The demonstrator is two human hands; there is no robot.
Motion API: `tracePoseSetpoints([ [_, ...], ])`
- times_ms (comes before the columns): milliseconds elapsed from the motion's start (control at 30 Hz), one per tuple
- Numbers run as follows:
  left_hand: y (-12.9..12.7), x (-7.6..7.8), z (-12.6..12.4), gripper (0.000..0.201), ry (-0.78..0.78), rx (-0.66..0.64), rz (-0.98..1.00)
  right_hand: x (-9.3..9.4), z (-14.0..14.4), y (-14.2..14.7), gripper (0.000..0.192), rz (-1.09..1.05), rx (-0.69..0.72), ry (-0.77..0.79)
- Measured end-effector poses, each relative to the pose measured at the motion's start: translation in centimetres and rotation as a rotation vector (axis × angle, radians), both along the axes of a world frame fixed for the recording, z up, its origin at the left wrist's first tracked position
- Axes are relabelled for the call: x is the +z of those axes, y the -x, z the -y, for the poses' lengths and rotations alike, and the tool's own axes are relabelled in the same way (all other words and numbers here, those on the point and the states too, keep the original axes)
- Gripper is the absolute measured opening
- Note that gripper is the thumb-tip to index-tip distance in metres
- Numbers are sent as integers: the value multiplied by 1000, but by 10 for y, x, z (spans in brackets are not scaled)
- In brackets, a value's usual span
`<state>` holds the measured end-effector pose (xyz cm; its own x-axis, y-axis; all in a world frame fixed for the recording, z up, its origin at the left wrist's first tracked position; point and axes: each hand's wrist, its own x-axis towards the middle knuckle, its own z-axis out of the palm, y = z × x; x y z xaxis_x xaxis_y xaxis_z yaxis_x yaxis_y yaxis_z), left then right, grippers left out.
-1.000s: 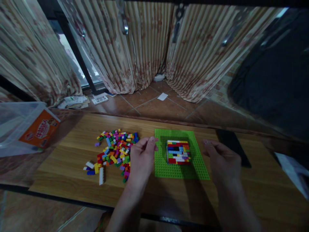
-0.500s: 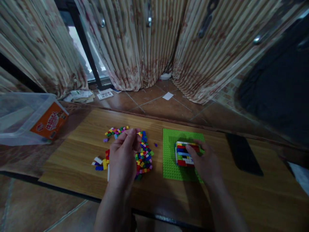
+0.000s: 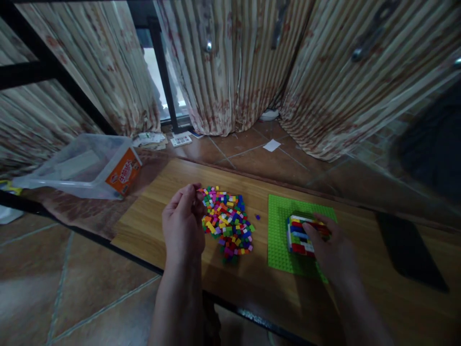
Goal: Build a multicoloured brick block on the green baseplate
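Note:
My left hand (image 3: pixel 184 218) is raised just left of a loose pile of small colourful toy bricks (image 3: pixel 226 218). Its thumb and fingertips are pinched together, and whatever sits between them is too small to make out. On the green studded baseplate (image 3: pixel 279 257) stands a block-shaped toy brick structure (image 3: pixel 298 235) in layers of white, red, blue and yellow. My right hand (image 3: pixel 331 242) grips this structure from the right, thumb on the near top and fingers over the far side, hiding its right part.
A single dark blue brick (image 3: pixel 258 217) lies between pile and baseplate on the wooden table (image 3: pixel 151 202). A clear plastic bin (image 3: pixel 90 185) with an orange label stands at the left. A flat black object (image 3: pixel 410 254) lies at the right. Curtains (image 3: pixel 237 72) hang behind.
The view has swung left, so the table's contents appear further right. My left hand has moved left relative to the pile, uncovering more bricks. My right hand stays on the structure.

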<state>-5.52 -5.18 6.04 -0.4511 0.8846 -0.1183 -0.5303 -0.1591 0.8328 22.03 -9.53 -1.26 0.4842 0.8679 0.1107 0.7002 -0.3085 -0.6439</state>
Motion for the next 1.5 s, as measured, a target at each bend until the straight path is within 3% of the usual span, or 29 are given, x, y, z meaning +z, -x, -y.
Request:
tracePoseSetpoints([
  [200, 12, 2, 2, 17, -13, 77, 54, 13, 9, 22, 43, 304, 41, -299],
  [300, 14, 3, 2, 18, 0, 80, 87, 20, 13, 48, 30, 278, 167, -391],
  [433, 14, 2, 0, 19, -3, 78, 108, 15, 13, 83, 24, 179, 423, -367],
  [533, 16, 2, 0, 19, -6, 82, 116, 9, 11, 97, 23, 107, 520, -307],
  [733, 22, 4, 1, 20, 24, 92, 149, 4, 0, 103, 27, 53, 495, -213],
  [867, 27, 5, 0, 20, 32, 93, 175, 6, -31, 111, 33, 22, 424, -140],
  [1100, 39, 5, -3, 23, 67, 88, 196, 5, -87, 121, 27, 194, 601, -28],
  [1233, 42, 4, -4, 22, 76, 75, 180, 2, -90, 114, 21, 94, 597, 18],
  [1367, 42, 3, -4, 21, 71, 39, 164, 1, -83, 115, 15, -125, 503, 55],
  [1500, 40, 2, -4, 21, 73, 26, 150, 4, -67, 123, 11, -356, 449, -8],
])
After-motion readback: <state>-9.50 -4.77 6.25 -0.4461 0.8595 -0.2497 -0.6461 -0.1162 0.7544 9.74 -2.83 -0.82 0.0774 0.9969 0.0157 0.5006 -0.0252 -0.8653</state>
